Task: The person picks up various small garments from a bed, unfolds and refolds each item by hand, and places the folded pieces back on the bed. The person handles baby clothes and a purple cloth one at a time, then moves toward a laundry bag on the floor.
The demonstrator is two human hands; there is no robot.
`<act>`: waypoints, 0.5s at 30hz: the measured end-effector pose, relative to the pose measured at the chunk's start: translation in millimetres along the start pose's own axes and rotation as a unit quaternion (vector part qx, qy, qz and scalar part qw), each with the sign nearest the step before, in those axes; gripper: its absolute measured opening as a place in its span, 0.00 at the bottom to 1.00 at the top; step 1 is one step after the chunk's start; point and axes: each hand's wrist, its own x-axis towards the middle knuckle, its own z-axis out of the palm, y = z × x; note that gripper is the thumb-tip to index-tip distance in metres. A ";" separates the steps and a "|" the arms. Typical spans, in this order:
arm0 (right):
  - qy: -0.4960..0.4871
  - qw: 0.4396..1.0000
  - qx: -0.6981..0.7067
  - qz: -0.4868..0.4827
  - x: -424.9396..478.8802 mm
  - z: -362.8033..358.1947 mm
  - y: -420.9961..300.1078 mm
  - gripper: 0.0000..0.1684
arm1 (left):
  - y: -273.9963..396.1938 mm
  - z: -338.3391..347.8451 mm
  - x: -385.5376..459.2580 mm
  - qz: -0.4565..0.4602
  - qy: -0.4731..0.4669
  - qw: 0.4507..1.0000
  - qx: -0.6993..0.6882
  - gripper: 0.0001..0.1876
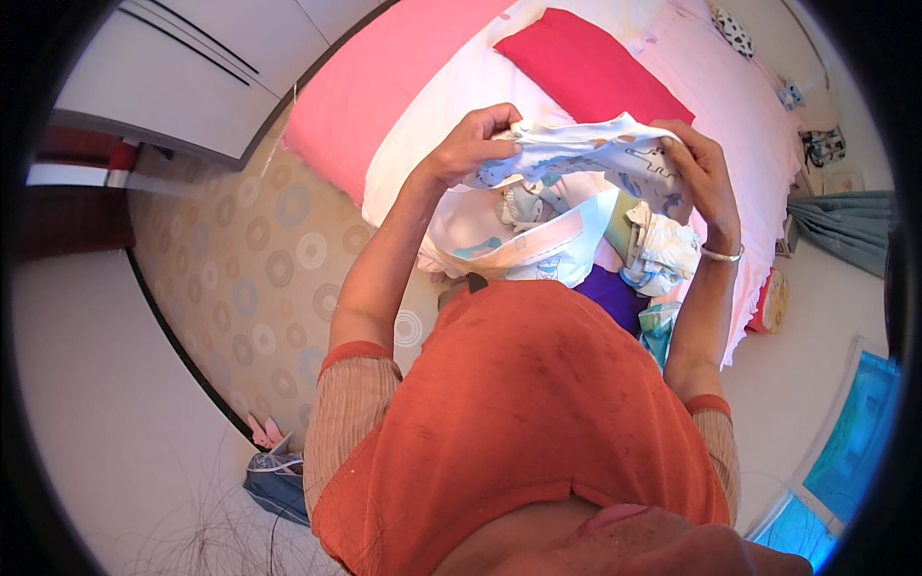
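Note:
A small white cloth garment [569, 147] with printed figures is stretched between my two hands above the bed. My left hand [475, 147] pinches its left end between thumb and fingers. At the other end, my right hand [697, 165] grips the edge, with a bangle on that wrist. Below the garment lies an open white bag [576, 245] with a printed drawing and pale patterned cloth [524, 205] inside. A pile of folded pale cloths [661, 248] lies below my right hand. Purple fabric [612, 297] shows beside the bag.
The bed [403, 79] has pink and white covers and a red folded cloth or pillow [598, 68]. A teal-and-white packet [657, 327] lies near my right forearm. White cabinets [180, 79] stand at far left, a dark bag [277, 486] at lower left on the floor [281, 230].

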 end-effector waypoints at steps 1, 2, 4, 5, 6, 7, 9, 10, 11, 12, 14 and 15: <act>0.006 1.000 0.011 -0.013 -1.8 9.3 -5.1 0.14 | -5.3 -6.8 2.3 0.054 0.069 0.988 0.125 0.13; -0.030 0.999 0.029 -0.005 -5.5 19.2 -17.7 0.15 | -11.2 -10.9 5.9 0.106 0.136 0.953 0.248 0.12; -0.057 0.998 -0.002 -0.035 -12.9 48.5 -40.1 0.16 | -16.7 -8.9 16.1 0.184 0.284 0.830 0.443 0.09; -0.096 0.993 -0.049 -0.055 -13.8 63.5 -50.1 0.16 | -22.1 -5.6 22.0 0.203 0.336 0.819 0.418 0.09; -0.131 0.984 -0.075 -0.093 -14.6 79.5 -59.2 0.18 | -29.4 -4.4 24.6 0.220 0.388 0.802 0.396 0.09; -0.136 0.974 -0.099 -0.152 -17.5 94.8 -58.7 0.20 | -31.1 0.9 29.6 0.238 0.436 0.786 0.369 0.09; -0.179 0.969 -0.107 -0.136 -22.9 114.5 -61.0 0.21 | -33.8 11.6 33.7 0.323 0.426 0.816 0.218 0.07; -0.188 0.967 -0.096 -0.143 -22.7 116.9 -61.3 0.21 | -34.6 16.2 33.0 0.309 0.336 0.889 -0.026 0.07; -0.198 0.965 -0.085 -0.150 -22.2 118.9 -61.7 0.21 | -35.8 20.3 29.9 0.271 0.222 0.897 -0.268 0.11; -0.208 0.963 -0.076 -0.155 -22.6 119.4 -61.8 0.21 | -33.3 24.2 26.5 0.253 0.158 0.901 -0.314 0.12; -0.213 0.959 -0.066 -0.175 -18.5 108.1 -61.3 0.21 | -27.5 30.9 20.2 0.212 0.027 0.892 -0.400 0.15; -0.216 0.957 -0.059 -0.186 -16.5 100.6 -60.2 0.21 | -23.5 35.9 15.8 0.210 -0.004 0.890 -0.405 0.14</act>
